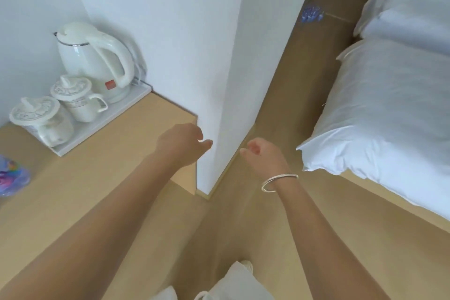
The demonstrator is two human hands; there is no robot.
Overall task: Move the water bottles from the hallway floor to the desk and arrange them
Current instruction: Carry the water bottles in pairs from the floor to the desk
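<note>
Both hands empty: left hand point(181, 142) and right hand point(261, 153) hang loosely curled, each grip released. Blue-purple pack of water bottles point(311, 12) sits far down the hallway floor point(280, 105), blurred, count unreadable. A similar wrapped thing point(12, 178) lies cut off on the surface point(102, 165), possibly bottles already delivered. Judged partway, more left.

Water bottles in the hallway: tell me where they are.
In the head view, the water bottles sit as a blue pack on the hallway floor, upper right, beyond the white wall corner and left of the bed.
</note>
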